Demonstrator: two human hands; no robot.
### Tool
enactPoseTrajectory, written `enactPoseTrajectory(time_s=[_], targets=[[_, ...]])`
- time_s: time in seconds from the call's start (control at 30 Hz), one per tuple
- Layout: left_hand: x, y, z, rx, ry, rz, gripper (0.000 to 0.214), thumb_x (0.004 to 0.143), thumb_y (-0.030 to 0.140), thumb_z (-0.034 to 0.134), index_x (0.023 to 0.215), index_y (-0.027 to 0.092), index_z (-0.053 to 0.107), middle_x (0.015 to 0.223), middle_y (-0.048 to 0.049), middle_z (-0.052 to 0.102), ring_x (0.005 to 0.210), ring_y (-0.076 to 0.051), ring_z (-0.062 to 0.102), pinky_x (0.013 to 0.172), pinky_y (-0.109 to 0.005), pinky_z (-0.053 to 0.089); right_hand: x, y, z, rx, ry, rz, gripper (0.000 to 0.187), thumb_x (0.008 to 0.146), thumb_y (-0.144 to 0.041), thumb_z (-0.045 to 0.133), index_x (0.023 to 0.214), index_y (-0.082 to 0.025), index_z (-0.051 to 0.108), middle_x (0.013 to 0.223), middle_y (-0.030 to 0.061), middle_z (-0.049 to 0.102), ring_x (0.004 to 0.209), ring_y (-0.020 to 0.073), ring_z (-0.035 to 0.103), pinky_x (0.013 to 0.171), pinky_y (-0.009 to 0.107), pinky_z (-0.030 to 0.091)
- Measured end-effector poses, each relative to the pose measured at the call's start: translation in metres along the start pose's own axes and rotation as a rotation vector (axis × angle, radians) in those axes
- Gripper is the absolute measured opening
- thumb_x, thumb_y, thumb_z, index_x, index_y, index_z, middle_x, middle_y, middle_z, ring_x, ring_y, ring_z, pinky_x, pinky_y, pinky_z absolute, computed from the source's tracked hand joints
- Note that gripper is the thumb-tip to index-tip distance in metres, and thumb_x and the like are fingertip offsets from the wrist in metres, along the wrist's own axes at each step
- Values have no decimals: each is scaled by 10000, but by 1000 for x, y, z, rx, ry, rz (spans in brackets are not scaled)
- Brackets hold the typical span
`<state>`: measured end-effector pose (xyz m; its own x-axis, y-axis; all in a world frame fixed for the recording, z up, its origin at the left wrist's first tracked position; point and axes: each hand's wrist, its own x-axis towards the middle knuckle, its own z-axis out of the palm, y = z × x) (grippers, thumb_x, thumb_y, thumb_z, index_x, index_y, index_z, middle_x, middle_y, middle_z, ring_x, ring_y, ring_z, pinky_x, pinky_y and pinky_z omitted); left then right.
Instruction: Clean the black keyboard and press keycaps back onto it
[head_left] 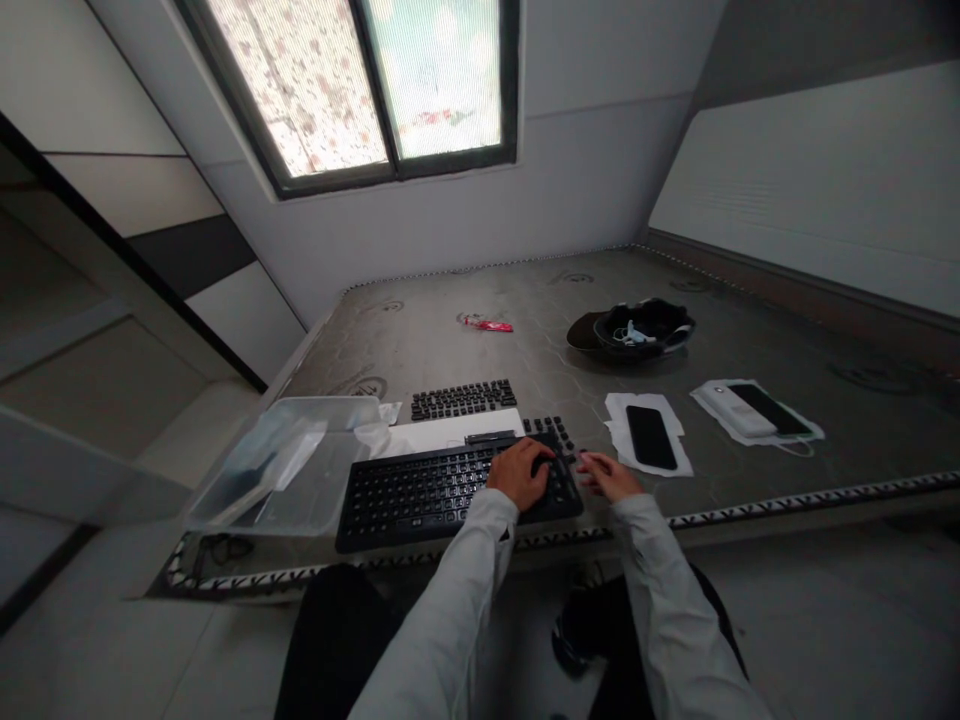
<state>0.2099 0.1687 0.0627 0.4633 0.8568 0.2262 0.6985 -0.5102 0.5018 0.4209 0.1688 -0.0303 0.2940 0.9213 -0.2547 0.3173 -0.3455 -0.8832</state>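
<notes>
A black keyboard [420,490] lies at the near edge of the covered mattress. Over its right end is my left hand [519,474], with bent fingers that touch the number pad area. Just right of the keyboard I hold my right hand [611,478], thumb and fingers drawn together in a pinch. Anything between those fingertips is too small to make out. Loose black keycaps [461,399] stand in rows behind the keyboard, and a smaller group of keycaps [553,432] sits behind its right end.
A translucent plastic box [330,500] stands at left. Beyond the keyboard lie a white sheet [427,433] and a dark slim object [491,437]. Rightward are a phone [651,438], a white device [739,410] beside another phone [772,408], a cap [637,330] and a red packet [491,325].
</notes>
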Motion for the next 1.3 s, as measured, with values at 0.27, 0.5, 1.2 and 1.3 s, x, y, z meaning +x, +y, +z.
enactPoseTrajectory(time_s=[0.27, 0.5, 1.2, 1.3], targets=[[0, -1, 3, 47, 50, -29, 237, 888, 220, 392, 1051, 290, 549, 1113, 21, 529, 924, -124, 568, 850, -271, 462, 30, 35, 2, -402, 275, -60, 260, 710, -224, 538, 933, -167, 660, 794, 81, 670, 801, 238, 616, 756, 344, 449], [1, -2, 6, 65, 53, -15, 223, 901, 226, 371, 1018, 278, 553, 1078, 18, 535, 909, -125, 567, 834, -274, 469, 37, 39, 24, -533, 332, -158, 464, 784, -228, 477, 1242, -183, 532, 1007, 114, 563, 954, 237, 546, 851, 338, 414], [3, -1, 7, 87, 33, -116, 278, 866, 123, 373, 1025, 264, 552, 1109, -13, 520, 893, -139, 569, 812, -272, 474, 60, 41, 10, -499, 330, -147, 139, 753, -254, 571, 835, -184, 658, 922, 78, 582, 880, 193, 547, 786, 291, 413], [4, 2, 6, 122, 1, -134, 281, 856, 113, 383, 1039, 252, 544, 1115, -30, 510, 906, -149, 563, 825, -283, 468, 56, 35, 7, -455, 361, -108, 143, 772, -233, 528, 858, -165, 621, 855, 85, 629, 820, 197, 574, 741, 297, 421]])
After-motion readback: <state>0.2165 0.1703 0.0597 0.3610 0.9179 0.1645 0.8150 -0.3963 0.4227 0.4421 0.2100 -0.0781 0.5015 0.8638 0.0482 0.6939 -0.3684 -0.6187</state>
